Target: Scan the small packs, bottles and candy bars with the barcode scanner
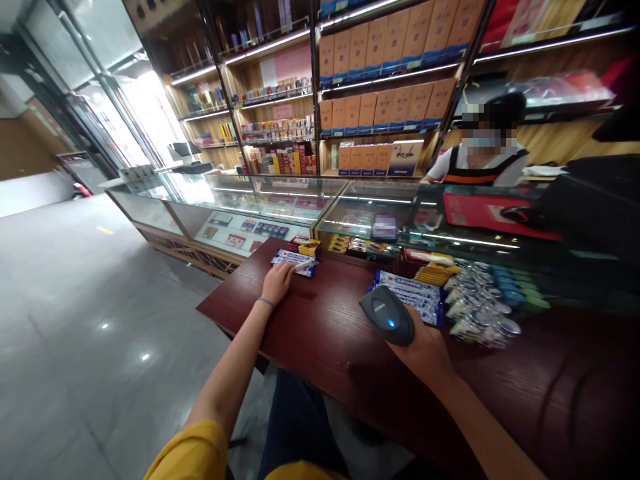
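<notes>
My right hand [429, 350] is wrapped round a dark barcode scanner [385, 317] with a lit blue light, held over the table. Just behind the scanner lies a row of blue-and-white wrapped packets [415, 293]. At the table's far left, my left hand [277, 283] has its fingers closed on the end of a slim blue-and-white packet [305, 265]. That packet rests on or just above more blue-and-white packets [285, 255]; I cannot tell which. Touching their far side is a small stack of yellow-and-red packets [305, 245].
The dark red wooden table [320, 320] meets a glass display counter [270, 200]. To the right lie yellow packets [436, 272], clear silver-topped packs [480, 307] and blue and green packs [517, 283]. Behind the counter is a person [485, 147], near a red mat [475, 210] and a mouse [520, 215].
</notes>
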`<state>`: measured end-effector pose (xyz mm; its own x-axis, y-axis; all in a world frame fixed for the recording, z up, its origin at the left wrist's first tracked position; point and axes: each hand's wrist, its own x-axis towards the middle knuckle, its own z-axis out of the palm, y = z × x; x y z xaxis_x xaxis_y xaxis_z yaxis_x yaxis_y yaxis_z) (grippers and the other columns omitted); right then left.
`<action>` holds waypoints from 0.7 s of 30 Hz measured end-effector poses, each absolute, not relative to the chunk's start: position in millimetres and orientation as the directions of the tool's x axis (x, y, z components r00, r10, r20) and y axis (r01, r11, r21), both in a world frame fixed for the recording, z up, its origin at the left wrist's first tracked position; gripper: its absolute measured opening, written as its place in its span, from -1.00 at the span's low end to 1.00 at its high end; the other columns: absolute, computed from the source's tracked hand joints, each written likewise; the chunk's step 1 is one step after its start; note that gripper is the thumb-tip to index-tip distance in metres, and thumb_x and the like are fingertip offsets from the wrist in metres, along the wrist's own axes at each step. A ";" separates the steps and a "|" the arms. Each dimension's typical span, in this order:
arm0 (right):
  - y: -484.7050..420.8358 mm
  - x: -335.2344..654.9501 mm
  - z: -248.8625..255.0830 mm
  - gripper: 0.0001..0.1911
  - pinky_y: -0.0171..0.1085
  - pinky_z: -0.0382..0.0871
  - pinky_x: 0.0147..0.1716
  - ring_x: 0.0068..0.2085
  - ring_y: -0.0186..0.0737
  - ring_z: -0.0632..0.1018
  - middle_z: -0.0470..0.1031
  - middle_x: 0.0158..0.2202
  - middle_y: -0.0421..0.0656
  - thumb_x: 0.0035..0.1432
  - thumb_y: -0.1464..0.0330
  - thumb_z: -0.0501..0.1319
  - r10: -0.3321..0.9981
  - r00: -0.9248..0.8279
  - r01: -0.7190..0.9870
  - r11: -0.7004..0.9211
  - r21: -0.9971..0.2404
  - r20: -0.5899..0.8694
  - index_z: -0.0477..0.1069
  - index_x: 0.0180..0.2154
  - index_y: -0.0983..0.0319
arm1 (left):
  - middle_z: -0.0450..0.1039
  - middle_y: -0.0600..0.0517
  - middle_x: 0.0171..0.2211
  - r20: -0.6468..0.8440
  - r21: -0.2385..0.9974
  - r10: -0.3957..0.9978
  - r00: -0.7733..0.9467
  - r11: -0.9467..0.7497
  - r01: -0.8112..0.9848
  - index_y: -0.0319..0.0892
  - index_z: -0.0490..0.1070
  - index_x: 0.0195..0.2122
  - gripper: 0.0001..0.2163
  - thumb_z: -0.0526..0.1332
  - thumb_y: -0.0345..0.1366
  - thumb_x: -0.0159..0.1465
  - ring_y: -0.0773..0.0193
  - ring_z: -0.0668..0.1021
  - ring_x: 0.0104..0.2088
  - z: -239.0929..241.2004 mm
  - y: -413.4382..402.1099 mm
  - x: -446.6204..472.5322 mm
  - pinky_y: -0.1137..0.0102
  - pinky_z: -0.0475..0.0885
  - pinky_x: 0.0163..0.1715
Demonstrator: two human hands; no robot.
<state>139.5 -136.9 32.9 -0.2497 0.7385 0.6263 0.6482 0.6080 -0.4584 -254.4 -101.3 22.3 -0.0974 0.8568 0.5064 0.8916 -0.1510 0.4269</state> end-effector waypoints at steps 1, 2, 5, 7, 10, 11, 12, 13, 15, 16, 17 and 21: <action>-136.1 140.7 33.3 -0.52 -0.21 0.52 -0.46 -0.42 -0.03 0.67 0.67 -0.30 -0.11 0.06 0.22 0.27 0.733 -0.260 0.640 0.618 -0.456 0.628 0.43 0.05 0.16 | 0.54 -0.08 -0.13 0.538 0.523 0.824 -0.176 -0.163 0.836 -0.11 0.48 -0.10 -0.78 0.04 -0.24 0.45 0.14 0.54 -0.04 25.1 -97.9 -248.8 0.24 0.41 0.05; -135.4 142.0 33.8 -0.52 -0.21 0.53 -0.44 -0.40 -0.02 0.68 0.67 -0.27 -0.09 0.08 0.23 0.26 0.726 -0.268 0.633 0.628 -0.452 0.633 0.42 0.06 0.17 | 0.55 -0.06 -0.15 0.538 0.630 0.800 -0.265 -0.172 0.757 -0.11 0.47 -0.11 -0.77 0.04 -0.22 0.45 0.16 0.56 -0.08 28.4 -93.7 -242.1 0.26 0.44 0.01; -133.6 145.8 36.2 -0.54 -0.21 0.55 -0.40 -0.34 -0.01 0.70 0.67 -0.20 -0.08 0.14 0.24 0.24 0.696 -0.285 0.624 0.657 -0.423 0.659 0.38 0.08 0.18 | 0.54 0.00 -0.28 0.312 0.923 0.851 -0.423 -0.167 0.346 -0.13 0.44 -0.12 -0.76 0.09 -0.11 0.42 0.20 0.62 -0.27 39.6 -79.2 -216.4 0.31 0.53 -0.23; -132.9 148.3 37.9 -0.54 -0.21 0.56 -0.39 -0.32 -0.01 0.71 0.66 -0.16 -0.07 0.16 0.25 0.24 0.691 -0.284 0.626 0.659 -0.417 0.665 0.36 0.10 0.18 | 0.54 0.00 -0.30 0.105 0.994 0.925 -0.364 -0.106 0.017 -0.17 0.44 -0.14 -0.73 0.19 -0.06 0.37 0.23 0.63 -0.36 45.7 -71.0 -196.0 0.33 0.55 -0.34; -131.3 153.1 39.5 -0.50 -0.20 0.54 -0.40 -0.32 0.00 0.71 0.67 -0.14 -0.08 0.15 0.25 0.25 0.733 -0.254 0.649 0.613 -0.451 0.631 0.32 0.13 0.16 | 0.58 -0.08 -0.19 -0.065 0.949 0.975 -0.212 -0.005 -0.316 -0.21 0.46 -0.13 -0.74 0.30 -0.12 0.31 0.25 0.65 -0.35 49.2 -65.0 -165.0 0.35 0.58 -0.37; -130.4 155.1 39.8 -0.48 -0.21 0.53 -0.42 -0.32 0.01 0.71 0.67 -0.15 -0.09 0.14 0.25 0.26 0.754 -0.247 0.659 0.592 -0.465 0.609 0.31 0.14 0.14 | 0.59 -0.10 -0.16 -0.109 0.922 0.981 -0.163 0.038 -0.386 -0.22 0.47 -0.12 -0.76 0.30 -0.16 0.31 0.24 0.65 -0.33 48.9 -64.5 -155.6 0.35 0.59 -0.36; -129.3 157.2 40.1 -0.46 -0.22 0.51 -0.44 -0.33 0.02 0.71 0.67 -0.17 -0.11 0.12 0.24 0.27 0.774 -0.245 0.667 0.572 -0.477 0.584 0.30 0.14 0.13 | 0.59 -0.12 -0.13 -0.154 0.894 0.981 -0.118 0.087 -0.440 -0.23 0.48 -0.12 -0.77 0.30 -0.19 0.32 0.23 0.66 -0.30 47.9 -64.6 -147.3 0.35 0.60 -0.35; -128.2 159.4 40.6 -0.44 -0.23 0.50 -0.45 -0.33 0.02 0.71 0.68 -0.19 -0.13 0.11 0.23 0.28 0.793 -0.245 0.673 0.553 -0.491 0.558 0.29 0.15 0.12 | 0.59 -0.14 -0.11 -0.195 0.866 0.978 -0.078 0.135 -0.481 -0.23 0.49 -0.11 -0.79 0.29 -0.21 0.33 0.22 0.66 -0.28 46.5 -65.0 -140.0 0.35 0.60 -0.33; -126.0 163.5 42.0 -0.42 -0.25 0.48 -0.46 -0.32 0.00 0.71 0.68 -0.22 -0.18 0.10 0.22 0.29 0.822 -0.249 0.673 0.527 -0.519 0.512 0.27 0.16 0.10 | 0.59 -0.15 -0.07 -0.263 0.818 0.965 -0.018 0.212 -0.535 -0.24 0.50 -0.09 -0.81 0.25 -0.25 0.36 0.22 0.66 -0.25 43.1 -66.4 -129.6 0.34 0.62 -0.30; -125.2 165.0 42.9 -0.41 -0.26 0.48 -0.45 -0.32 -0.01 0.71 0.68 -0.22 -0.19 0.10 0.21 0.29 0.830 -0.255 0.671 0.521 -0.528 0.496 0.26 0.17 0.09 | 0.59 -0.16 -0.06 -0.286 0.800 0.958 -0.002 0.238 -0.551 -0.25 0.50 -0.09 -0.81 0.23 -0.26 0.37 0.22 0.66 -0.25 41.2 -67.2 -126.3 0.34 0.62 -0.29; -124.7 166.1 44.1 -0.40 -0.26 0.47 -0.44 -0.31 -0.02 0.71 0.68 -0.22 -0.20 0.10 0.21 0.29 0.834 -0.262 0.672 0.519 -0.528 0.485 0.25 0.18 0.08 | 0.58 -0.16 -0.05 -0.303 0.788 0.953 0.010 0.256 -0.560 -0.25 0.50 -0.09 -0.82 0.22 -0.26 0.38 0.23 0.66 -0.25 39.4 -68.0 -124.3 0.33 0.62 -0.28; -125.5 166.5 48.5 -0.52 -0.25 0.42 -0.47 -0.39 0.00 0.70 0.67 -0.33 -0.20 0.10 0.23 0.27 0.819 -0.313 0.716 0.536 -0.447 0.480 0.33 0.08 0.10 | 0.58 -0.16 -0.04 -0.314 0.796 0.949 0.022 0.276 -0.539 -0.23 0.49 -0.08 -0.80 0.26 -0.24 0.35 0.20 0.66 -0.21 34.1 -71.8 -123.7 0.32 0.62 -0.26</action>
<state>166.5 -125.5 48.5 -0.3132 0.8192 0.4804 0.7164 0.5359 -0.4467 -123.7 -71.8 34.1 0.0221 0.9490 -0.3145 -0.5386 0.2763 0.7959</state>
